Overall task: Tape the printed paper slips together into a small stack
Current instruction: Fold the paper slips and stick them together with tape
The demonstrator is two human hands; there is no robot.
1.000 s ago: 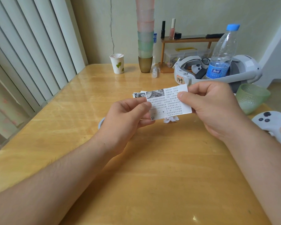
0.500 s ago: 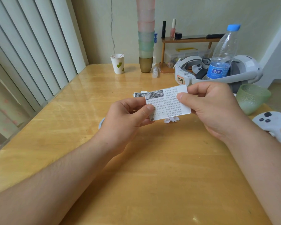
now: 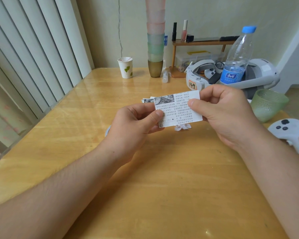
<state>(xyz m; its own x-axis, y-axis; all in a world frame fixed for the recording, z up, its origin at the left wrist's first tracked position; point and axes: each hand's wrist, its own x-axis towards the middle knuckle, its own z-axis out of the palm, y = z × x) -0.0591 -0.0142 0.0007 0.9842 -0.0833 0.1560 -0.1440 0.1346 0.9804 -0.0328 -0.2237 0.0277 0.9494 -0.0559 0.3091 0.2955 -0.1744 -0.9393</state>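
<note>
1. Looks like a room in a home, probably a bedroom or study corner.
2. Wooden desk (image 3: 162,187) pushed against a plain wall, beside vertical blinds (image 3: 33,54).
3. Small shelf (image 3: 202,42) carrying nail polish (image 3: 184,31); stacked plastic cups (image 3: 155,40), paper cup (image 3: 125,67), water bottle (image 3: 238,56), VR headset (image 3: 259,73).

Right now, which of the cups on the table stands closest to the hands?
The green textured glass cup, just right of the right hand. The paper cup and tall stack of cups stand far back by the wall.
</note>
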